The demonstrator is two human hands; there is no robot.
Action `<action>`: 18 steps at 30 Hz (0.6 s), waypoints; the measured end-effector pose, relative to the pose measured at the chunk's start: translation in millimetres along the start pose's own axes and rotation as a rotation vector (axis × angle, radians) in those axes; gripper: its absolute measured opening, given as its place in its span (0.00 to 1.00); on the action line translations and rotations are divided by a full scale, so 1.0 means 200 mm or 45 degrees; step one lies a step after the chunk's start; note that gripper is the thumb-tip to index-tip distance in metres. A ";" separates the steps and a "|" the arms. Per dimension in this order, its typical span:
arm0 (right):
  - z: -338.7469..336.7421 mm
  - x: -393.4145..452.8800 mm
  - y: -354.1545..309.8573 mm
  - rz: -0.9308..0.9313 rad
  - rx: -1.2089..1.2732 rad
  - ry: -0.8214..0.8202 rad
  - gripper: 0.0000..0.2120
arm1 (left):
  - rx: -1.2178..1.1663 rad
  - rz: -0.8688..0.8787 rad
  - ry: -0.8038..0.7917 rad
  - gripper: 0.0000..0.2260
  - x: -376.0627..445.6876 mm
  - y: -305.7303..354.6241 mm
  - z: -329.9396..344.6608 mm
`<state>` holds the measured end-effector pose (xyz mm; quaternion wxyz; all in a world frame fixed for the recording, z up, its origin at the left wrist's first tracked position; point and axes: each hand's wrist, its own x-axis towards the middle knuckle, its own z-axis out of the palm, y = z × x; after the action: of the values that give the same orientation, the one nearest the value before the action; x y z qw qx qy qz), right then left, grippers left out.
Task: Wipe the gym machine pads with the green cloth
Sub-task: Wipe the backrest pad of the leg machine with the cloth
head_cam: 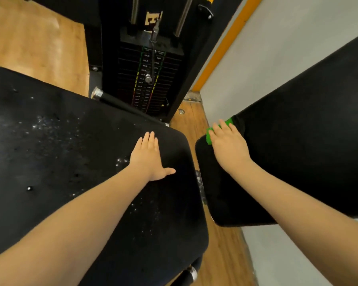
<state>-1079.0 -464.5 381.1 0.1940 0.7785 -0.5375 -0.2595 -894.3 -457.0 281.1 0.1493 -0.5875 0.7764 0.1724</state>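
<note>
Here, right hand: your right hand [228, 144] lies flat, fingers straight and spread, pressing the green cloth [210, 135] onto the back pad [298, 145].
Cloth: mostly hidden beneath your palm; green shows only past the fingertips, at the pad's lower edge.
Left hand: your left hand [148, 158] rests open and flat on the seat pad [60, 151], holding nothing.
Risk: with no pinch on the cloth, it could slide off the edge just ahead of your fingers and drop to the wooden floor [196, 124].
Risk: white specks left of your resting hand look unwiped and may be missed.
</note>
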 end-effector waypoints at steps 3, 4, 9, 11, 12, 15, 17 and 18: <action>0.06 -0.03 -0.02 -0.004 -0.037 -0.080 0.24 | 0.023 -0.050 0.039 0.52 0.02 0.02 0.07; 0.09 -0.08 -0.03 -0.024 -0.031 -0.102 0.24 | 0.019 -0.056 0.060 0.52 0.03 0.02 0.07; 0.13 -0.38 -0.10 -0.250 -0.035 -0.335 0.25 | 0.007 -0.034 0.081 0.51 0.04 0.02 0.08; 0.11 -0.39 -0.08 -0.321 -0.034 -0.355 0.25 | 0.006 -0.034 0.069 0.51 0.04 0.02 0.09; 0.09 -0.36 -0.06 -0.320 -0.013 -0.337 0.25 | 0.007 -0.038 0.072 0.52 0.04 0.01 0.09; 0.03 -0.11 -0.03 -0.317 -0.017 -0.183 0.23 | 0.034 -0.035 0.078 0.51 0.04 0.01 0.07; 0.03 0.09 -0.02 -0.264 -0.018 -0.143 0.22 | 0.045 -0.043 0.069 0.51 0.03 0.02 0.06; 0.04 0.15 -0.03 -0.230 -0.019 -0.166 0.22 | 0.043 -0.051 0.057 0.51 0.02 0.03 0.06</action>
<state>-1071.5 -490.8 365.1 0.1401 0.8037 -0.4749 -0.3300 -900.1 -454.8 268.9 0.1449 -0.6041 0.7705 0.1430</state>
